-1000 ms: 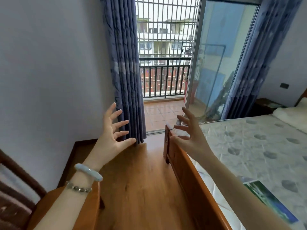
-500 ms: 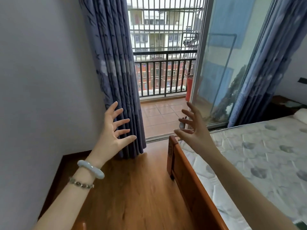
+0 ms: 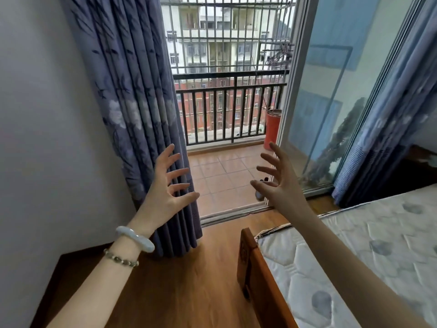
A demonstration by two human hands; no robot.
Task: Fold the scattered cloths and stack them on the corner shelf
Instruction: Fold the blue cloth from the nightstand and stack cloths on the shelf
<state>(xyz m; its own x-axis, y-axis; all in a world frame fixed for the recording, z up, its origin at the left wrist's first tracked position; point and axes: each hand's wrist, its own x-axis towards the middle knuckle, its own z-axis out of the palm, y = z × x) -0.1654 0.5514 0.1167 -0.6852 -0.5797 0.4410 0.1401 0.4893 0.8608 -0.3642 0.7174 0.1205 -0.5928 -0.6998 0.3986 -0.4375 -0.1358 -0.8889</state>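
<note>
Hands: left hand [image 3: 165, 192] and right hand [image 3: 281, 183] raised, fingers spread, holding nothing
Change: view now closer to curtain [image 3: 132, 102] and balcony [image 3: 224, 166]
Cloths: none in sight, shelf unseen; folding not yet begun

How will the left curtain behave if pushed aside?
Likely floppy: the curtain hangs in deep soft pleats, so it should bunch rather than swing as a sheet. Probably heavy for cloth; it looks thick and opaque. Its hem hangs near the floor, so it may drag.
</note>
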